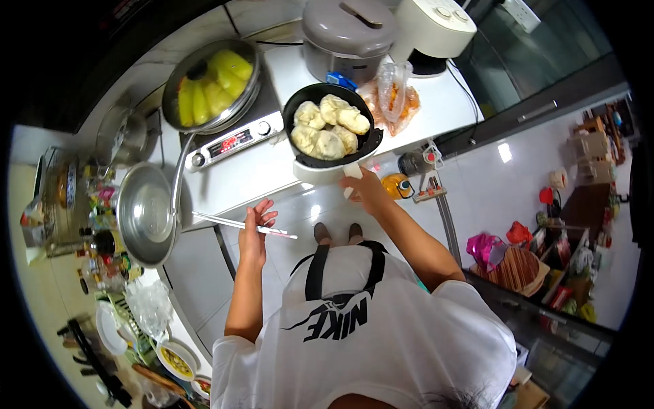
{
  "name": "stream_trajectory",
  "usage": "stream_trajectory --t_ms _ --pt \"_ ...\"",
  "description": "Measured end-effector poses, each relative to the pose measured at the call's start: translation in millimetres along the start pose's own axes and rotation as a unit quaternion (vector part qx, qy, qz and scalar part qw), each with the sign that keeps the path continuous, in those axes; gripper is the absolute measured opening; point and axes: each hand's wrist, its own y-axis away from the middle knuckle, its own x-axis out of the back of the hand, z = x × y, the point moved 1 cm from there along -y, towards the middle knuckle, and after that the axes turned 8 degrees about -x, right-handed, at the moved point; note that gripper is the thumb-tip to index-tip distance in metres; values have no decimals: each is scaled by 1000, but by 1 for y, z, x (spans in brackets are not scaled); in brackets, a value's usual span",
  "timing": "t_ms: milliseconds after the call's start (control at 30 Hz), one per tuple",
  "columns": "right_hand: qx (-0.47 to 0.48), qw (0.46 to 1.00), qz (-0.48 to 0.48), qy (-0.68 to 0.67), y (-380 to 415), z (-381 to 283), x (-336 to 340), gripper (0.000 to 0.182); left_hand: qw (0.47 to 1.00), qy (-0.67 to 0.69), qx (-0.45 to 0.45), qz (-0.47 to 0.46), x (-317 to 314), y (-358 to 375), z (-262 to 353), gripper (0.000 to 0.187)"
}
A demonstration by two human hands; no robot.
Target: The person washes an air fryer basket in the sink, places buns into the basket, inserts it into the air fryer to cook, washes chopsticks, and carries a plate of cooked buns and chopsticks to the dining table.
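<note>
Head view, objects listed outward from the fingers:

- Right hand [368,189]: fingers are closing together around the white handle [351,170] of a basket
- Basket [373,142], black inside: it is standing out just ahead of the right fingers, by the counter edge; whether it is touching the counter [218,180] cannot be told
- Buns [330,144], several, pale: they are lying in the basket, ahead of the right fingers and well apart from the left ones
- Left hand [257,225]: thumb and fingers are pinching a pair of chopsticks, the remaining fingers curling loosely
- Chopsticks [228,221], pale: they are running crosswise through the left fingers, sticking out on both sides
- Metal bowl [146,215]: it is sitting to the left of the left fingers
- Lidded pan [235,121]: it is resting on a cooker [238,142] beyond the left fingers, yellow-green pieces showing through the glass
- Plastic bag [394,95], orange inside: it is lying beyond the right fingers, beside the basket
- Grey pot [347,34] and white machine [429,31] with dials: both are standing farther beyond the right fingers
- Bottle [394,187], yellow: it is standing to the right of the right fingers, lower down
</note>
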Motion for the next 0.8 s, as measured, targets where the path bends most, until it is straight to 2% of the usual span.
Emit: stream_trajectory --t_ms 200,400,533,567,700,800 --pt "27 997 47 58 83 -15 49 30 994 -65 -24 -86 -33 -32 19 56" --pt "18 993 113 -23 129 -30 120 32 981 -99 -41 -159 -77 -54 21 56" --pt "36 983 175 -37 110 -49 175 30 974 -127 -56 -181 -103 -61 20 55" --pt "37 986 155 -48 95 -51 198 33 973 -130 -63 -183 -111 -62 20 55" --pt "48 974 218 -27 36 -78 259 38 970 -148 -86 -173 -142 -69 20 57" --pt "41 978 202 -35 -8 -99 295 36 978 -128 -81 -145 -170 -74 20 52"
